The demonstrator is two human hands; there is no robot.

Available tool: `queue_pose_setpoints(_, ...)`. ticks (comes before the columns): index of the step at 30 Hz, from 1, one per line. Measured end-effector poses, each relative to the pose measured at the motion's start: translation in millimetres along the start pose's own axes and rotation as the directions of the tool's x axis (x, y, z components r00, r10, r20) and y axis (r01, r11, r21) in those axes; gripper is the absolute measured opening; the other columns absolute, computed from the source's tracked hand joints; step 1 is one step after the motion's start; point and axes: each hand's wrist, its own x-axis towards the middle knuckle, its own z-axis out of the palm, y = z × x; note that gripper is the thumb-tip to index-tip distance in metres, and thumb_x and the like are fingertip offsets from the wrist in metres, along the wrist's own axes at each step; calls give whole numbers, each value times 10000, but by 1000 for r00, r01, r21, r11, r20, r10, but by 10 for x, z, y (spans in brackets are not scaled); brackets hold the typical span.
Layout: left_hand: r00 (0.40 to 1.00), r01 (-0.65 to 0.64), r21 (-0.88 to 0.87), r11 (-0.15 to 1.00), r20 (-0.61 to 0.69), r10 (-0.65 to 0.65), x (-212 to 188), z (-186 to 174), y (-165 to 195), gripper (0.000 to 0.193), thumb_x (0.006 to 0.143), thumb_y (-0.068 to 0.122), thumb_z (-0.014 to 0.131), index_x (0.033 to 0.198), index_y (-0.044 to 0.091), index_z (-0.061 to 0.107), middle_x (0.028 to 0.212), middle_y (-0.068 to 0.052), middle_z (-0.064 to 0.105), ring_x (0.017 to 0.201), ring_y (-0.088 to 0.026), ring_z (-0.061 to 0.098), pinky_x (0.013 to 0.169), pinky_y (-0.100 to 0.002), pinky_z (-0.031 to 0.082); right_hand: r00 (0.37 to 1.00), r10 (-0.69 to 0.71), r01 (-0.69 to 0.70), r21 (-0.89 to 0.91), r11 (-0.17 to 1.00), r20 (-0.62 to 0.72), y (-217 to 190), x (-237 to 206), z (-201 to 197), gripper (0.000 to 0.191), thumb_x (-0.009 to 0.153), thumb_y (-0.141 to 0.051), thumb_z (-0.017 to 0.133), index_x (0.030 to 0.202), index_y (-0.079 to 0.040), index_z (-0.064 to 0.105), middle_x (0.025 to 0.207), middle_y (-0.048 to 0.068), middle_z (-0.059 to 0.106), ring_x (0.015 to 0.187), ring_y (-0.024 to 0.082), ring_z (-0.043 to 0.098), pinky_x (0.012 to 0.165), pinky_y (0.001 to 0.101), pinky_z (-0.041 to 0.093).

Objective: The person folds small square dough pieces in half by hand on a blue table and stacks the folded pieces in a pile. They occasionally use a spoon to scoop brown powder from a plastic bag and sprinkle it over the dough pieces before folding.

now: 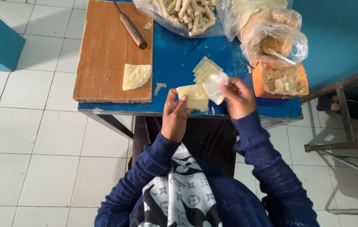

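My left hand (175, 113) holds a pale square pastry sheet (193, 96) flat on its fingers at the table's front edge. My right hand (238, 98) pinches a thinner whitish sheet (214, 86) and lifts it off the first one. Just behind them a small fanned stack of pastry sheets (206, 69) lies on the blue table (175, 54). Both arms wear dark blue knit sleeves.
A wooden board (103, 54) at the left carries a folded piece of dough (136, 76) and a wooden-handled knife (130, 27). An orange tub of filling (282, 80), a bag of crumbs with a white spoon (278, 42) and a bag of rolled sticks (187, 14) stand behind. Metal frame at right.
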Motion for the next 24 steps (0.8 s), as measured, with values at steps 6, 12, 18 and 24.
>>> queue_pose_setpoints(6,997,59,-86,994,-34,-63,43,23,87,177,1112,171,426,1234,43,429,1352,-239,610,1222,-293,638,1032,-413,536,939,-342,169,-896,411,20,-587,-273,-12,153,996,-81,755,1144,-63,719,1048,58,665,832,144,624,755,269,512)
queue_pose_setpoints(12,996,86,-217,972,34,-81,27,100,27,263,1059,100,360,1300,18,426,1429,-235,565,1288,-282,610,1096,-411,491,834,-408,367,-926,-89,370,-812,-466,556,266,876,-93,802,1131,-108,727,1095,88,655,973,280,654,817,358,526)
queue_pose_setpoints(18,990,108,-229,967,109,-85,-6,172,-12,351,1076,79,375,1424,38,364,1469,-228,497,1245,-245,594,1063,-382,484,856,-378,434,-888,156,352,-344,-413,1040,246,870,-44,803,1081,-56,677,1046,79,669,890,238,669,740,347,535)
queue_pose_setpoints(24,987,108,-149,983,134,-88,-43,134,46,445,1066,36,403,1501,41,308,1554,-213,457,1361,-247,522,1115,-362,437,892,-356,383,-882,274,277,-317,-327,919,179,908,19,779,1034,-93,721,1000,48,728,845,192,733,720,281,570)
